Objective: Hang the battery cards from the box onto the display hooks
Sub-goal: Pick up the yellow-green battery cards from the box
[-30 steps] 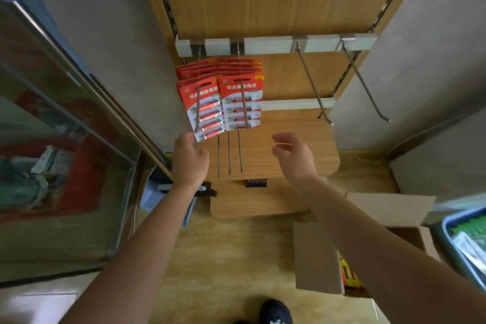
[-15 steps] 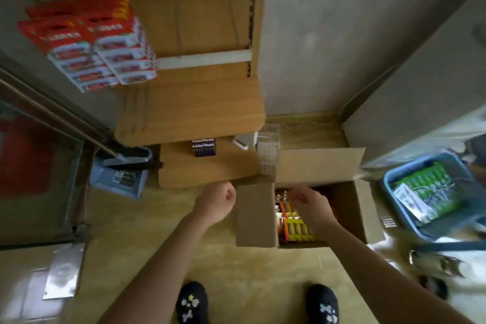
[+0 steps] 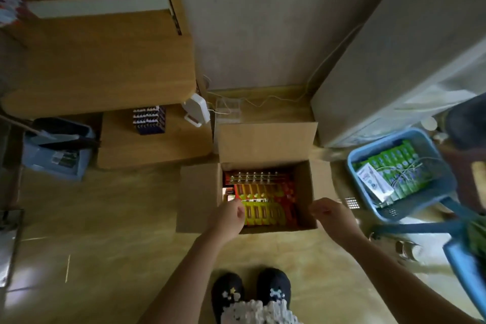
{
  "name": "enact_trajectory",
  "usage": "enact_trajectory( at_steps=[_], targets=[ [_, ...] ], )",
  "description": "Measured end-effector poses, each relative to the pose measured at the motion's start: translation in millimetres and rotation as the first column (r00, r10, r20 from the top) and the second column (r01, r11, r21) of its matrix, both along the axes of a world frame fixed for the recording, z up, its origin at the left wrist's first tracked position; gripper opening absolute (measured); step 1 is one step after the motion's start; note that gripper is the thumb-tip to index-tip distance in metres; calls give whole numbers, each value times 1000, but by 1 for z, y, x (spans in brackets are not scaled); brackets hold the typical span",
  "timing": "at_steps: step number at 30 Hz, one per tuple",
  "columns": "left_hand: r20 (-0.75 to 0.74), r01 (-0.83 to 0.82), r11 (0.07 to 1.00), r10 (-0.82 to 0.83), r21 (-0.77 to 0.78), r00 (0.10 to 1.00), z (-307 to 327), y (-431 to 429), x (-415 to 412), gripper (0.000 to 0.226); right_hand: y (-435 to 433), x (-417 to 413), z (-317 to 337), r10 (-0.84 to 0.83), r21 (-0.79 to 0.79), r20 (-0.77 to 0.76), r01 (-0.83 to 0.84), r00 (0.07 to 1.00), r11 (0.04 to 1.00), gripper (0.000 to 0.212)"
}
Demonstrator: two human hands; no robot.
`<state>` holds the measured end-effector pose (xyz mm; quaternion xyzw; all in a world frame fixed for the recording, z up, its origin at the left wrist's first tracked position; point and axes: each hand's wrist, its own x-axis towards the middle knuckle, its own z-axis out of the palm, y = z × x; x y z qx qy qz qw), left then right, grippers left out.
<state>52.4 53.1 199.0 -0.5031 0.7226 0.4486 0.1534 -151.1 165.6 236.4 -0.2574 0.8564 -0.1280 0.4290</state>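
From the head camera, your view has swung down off the display. A second ago both hands were up at the hooks among the hung red cards; now those hooks are out of frame, and only a blurred sliver of red shows at the top left edge.

The open box (image 3: pixel 265 142) sits on the floor straight ahead of your shoes (image 3: pixel 251 290). The battery cards (image 3: pixel 265 205) lie inside it in red and yellow rows, still stacked and not lifted.

Your left hand (image 3: pixel 227 218) has come across from beside the left flap and now hangs over the box's near left corner. Its fingers are curled under into a narrow fist, with nothing visible in it. I cannot tell whether its knuckles touch the cards.

Your right hand (image 3: pixel 332 214), which was down on the cards half a second ago, now sits above the near right wall. Its fingers are loosely bent and it is empty.

So the last hanging looks finished and you are at the pick-up again, with no card in hand yet. A blue basket (image 3: pixel 410 208) of green packs stands just right of the box, and the wooden shelf (image 3: pixel 105 73) lies to the upper left.
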Motion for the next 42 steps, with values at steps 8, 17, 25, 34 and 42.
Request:
enact_trajectory(
  at_steps=[8,17,25,34,42],
  targets=[
    [-85,108,990,-115,-85,990,-129,-4,-34,12,-9,-3,-145,34,-13,62,-33,998,999,23],
    [-123,228,874,-307,-430,944,-258,-55,-89,22,-37,-25,-314,425,228,33,-421,904,878,28],
    [109,422,829,-412,-366,905,-305,-66,-110,36,-42,-35,-349,715,417,164,-705,680,574,37],
    [244,440,810,-370,-387,896,-307,-60,-106,38,-41,-38,-333,787,421,107,-744,608,518,41],
    [342,527,810,-433,-258,834,-306,-68,-108,72,-38,-34,-292,795,420,-85,-702,601,575,54]
  ],
)
